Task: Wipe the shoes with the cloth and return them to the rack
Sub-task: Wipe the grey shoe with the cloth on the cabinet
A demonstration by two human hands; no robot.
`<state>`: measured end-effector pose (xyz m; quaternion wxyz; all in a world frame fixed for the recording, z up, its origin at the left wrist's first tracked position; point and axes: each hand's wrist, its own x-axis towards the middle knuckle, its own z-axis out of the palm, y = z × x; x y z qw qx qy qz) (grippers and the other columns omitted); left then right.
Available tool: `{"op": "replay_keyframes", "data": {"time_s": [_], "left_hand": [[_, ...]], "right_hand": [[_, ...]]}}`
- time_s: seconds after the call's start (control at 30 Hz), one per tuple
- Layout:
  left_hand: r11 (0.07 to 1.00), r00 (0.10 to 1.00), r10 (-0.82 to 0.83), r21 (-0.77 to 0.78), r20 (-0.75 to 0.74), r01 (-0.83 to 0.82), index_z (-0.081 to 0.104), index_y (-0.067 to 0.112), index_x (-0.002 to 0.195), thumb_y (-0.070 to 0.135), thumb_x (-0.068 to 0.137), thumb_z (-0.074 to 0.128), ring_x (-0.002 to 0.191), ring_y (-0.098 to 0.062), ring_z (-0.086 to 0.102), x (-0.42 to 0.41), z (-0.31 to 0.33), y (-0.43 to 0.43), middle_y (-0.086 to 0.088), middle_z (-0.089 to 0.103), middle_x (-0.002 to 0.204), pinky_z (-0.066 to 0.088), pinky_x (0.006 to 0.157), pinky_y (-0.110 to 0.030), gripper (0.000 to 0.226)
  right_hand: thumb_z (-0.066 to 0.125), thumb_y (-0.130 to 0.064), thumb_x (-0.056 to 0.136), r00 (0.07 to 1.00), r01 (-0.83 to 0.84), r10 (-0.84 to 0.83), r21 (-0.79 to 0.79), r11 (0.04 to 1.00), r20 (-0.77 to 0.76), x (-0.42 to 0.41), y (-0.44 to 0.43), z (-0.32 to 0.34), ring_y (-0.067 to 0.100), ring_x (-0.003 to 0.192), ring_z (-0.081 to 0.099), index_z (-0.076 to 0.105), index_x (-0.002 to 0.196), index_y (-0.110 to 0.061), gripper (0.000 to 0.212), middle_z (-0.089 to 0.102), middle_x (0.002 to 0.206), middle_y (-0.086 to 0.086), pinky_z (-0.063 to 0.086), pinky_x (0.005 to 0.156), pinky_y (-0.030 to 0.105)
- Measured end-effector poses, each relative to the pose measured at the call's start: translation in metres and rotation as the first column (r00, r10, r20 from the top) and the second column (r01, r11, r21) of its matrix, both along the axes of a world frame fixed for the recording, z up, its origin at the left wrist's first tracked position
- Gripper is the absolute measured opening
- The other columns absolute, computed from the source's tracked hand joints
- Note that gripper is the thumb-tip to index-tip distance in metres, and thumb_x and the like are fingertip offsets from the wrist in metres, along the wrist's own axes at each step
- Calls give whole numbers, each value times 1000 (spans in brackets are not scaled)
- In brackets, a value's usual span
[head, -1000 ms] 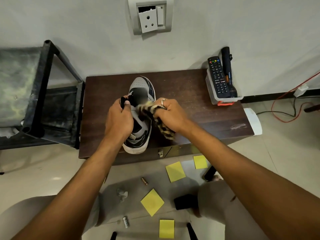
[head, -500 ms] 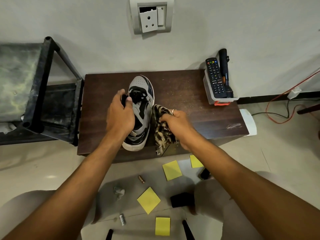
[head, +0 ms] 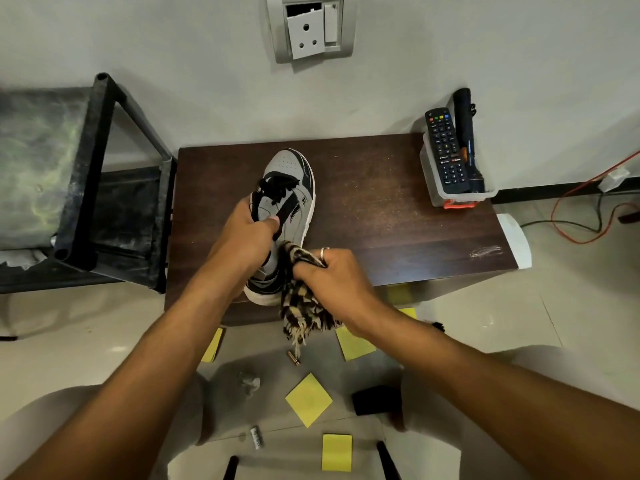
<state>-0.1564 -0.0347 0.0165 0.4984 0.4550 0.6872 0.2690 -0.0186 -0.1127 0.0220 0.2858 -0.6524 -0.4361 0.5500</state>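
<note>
Right now the left hand (head: 247,233) is clamping the collar of the shoe (head: 291,174). Just beside it, the right hand (head: 332,275) is bunching the cloth (head: 301,306) tight against the heel. That heel is sitting at the table's (head: 381,220) near edge, so a hard wipe toward the wrists could, I'd guess, be dragging the shoe off.

We see dark wooden table (head: 381,220) against wall; at its far right corner, clear tub (head: 450,195) holding black remote (head: 446,150) and dark torch (head: 465,140); socket plate (head: 313,27) on wall above; on floor, yellow sticky notes (head: 308,399), small battery (head: 293,358), crumpled paper (head: 249,382); red wire (head: 581,216) loops at right.
</note>
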Motion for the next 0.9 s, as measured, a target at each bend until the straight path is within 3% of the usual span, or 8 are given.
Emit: {"op": "replay_keyframes", "data": {"time_s": [0.13, 0.23, 0.3, 0.4, 0.57, 0.63, 0.73, 0.9], "left_hand": [[999, 997, -47, -21, 55, 48, 61, 37, 111, 23, 105, 54, 105, -13, 64, -1, 4, 1, 14, 68, 105, 49, 101, -42, 17], [998, 997, -51, -25, 61, 53, 62, 34, 118, 28, 105, 52, 107, -19, 66, -3, 2, 0, 7, 70, 112, 51, 102, -47, 18], [1000, 998, -23, 0, 52, 23, 62, 31, 121, 28, 105, 52, 109, -20, 66, -3, 1, -1, 6, 70, 114, 51, 103, -49, 20], [999, 1000, -4, 37, -22, 5, 60, 31, 121, 31, 105, 50, 111, -18, 63, -1, 0, -2, 8, 67, 114, 49, 105, -48, 19], [997, 995, -45, 62, -90, 50, 57, 36, 130, 39, 104, 47, 117, -21, 61, -2, 0, -4, 8, 66, 124, 48, 105, -50, 29], [997, 994, -65, 42, -89, 69, 58, 40, 127, 42, 102, 47, 115, -22, 62, -3, 0, -3, 9, 67, 123, 48, 105, -51, 27], [997, 993, -58, 37, -99, 62, 58, 39, 126, 44, 101, 47, 113, -22, 63, -3, 0, -4, 9, 67, 121, 48, 104, -52, 28], [994, 981, -61, 81, -182, 77, 52, 32, 138, 42, 106, 42, 121, -21, 57, -1, 2, -6, 5, 61, 132, 45, 105, -44, 34]], "right_hand": [[66, -19, 84, 992, 27, -46, -163, 986, -113, 17, 18, 13, 20, 69, 66, 66, 68, -16, 17, 68, 69, 5, 51, 67, 34], [64, -21, 90, 989, 144, -146, -101, 984, -20, 15, 26, 8, 21, 72, 69, 66, 73, -17, 17, 71, 73, 5, 55, 67, 35], [64, -20, 94, 993, 119, -118, -48, 992, 33, 4, 18, -1, 19, 74, 70, 67, 75, -22, 18, 73, 76, 3, 58, 71, 39], [66, -17, 94, 997, 72, -72, -10, 997, 2, -12, -3, -6, 14, 69, 72, 68, 74, -28, 23, 73, 71, -2, 59, 63, 33], [71, -26, 84, 999, 9, -15, -148, 989, -37, 0, -2, 4, 26, 76, 74, 71, 71, -16, 16, 75, 73, 8, 59, 72, 42], [71, -27, 82, 993, 85, -99, -197, 977, -64, 9, 7, 5, 24, 76, 74, 69, 72, -15, 15, 74, 72, 7, 59, 73, 41], [68, -26, 84, 962, 237, -261, -225, 945, -83, 3, 10, 0, 33, 86, 75, 71, 79, -12, 15, 77, 85, 15, 62, 79, 55], [67, -15, 92, 930, 228, -297, -296, 928, -216, -23, -9, -6, 35, 86, 76, 73, 90, -8, 10, 77, 88, 18, 61, 81, 59]]}}
